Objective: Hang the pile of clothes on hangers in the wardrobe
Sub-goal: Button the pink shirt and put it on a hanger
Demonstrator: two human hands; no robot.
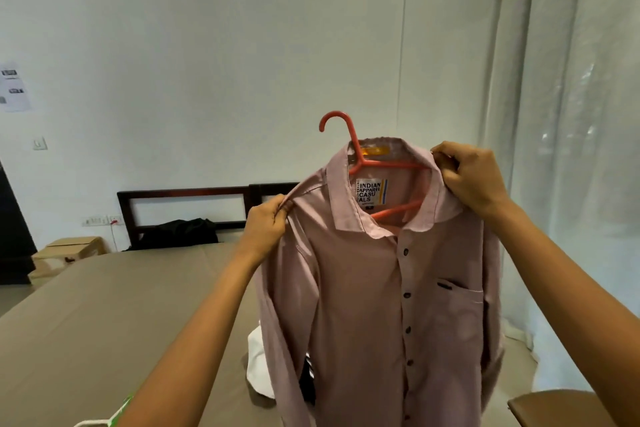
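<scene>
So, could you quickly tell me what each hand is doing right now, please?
Left hand: closed, pinching the pink shirt at its shoulder.
Right hand: closed, gripping the pink shirt at its collar.

Shirt (381, 288) on hanger (360, 163) — above bed (104, 305), clothes (258, 364) behind it.

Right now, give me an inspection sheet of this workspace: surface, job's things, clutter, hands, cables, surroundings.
Surface: taupe bed, dark headboard behind.
Job's things: pink shirt on a coral hanger, held up over the bed; white garment lying under it.
Clutter: black cloth by the headboard; cardboard box beside the bed.
Hands: left hand pinches the shirt's shoulder; right hand grips its collar.
Cables: thin red wire below the wall sockets.
Surroundings: white wall with papers; pale curtain at right.
</scene>
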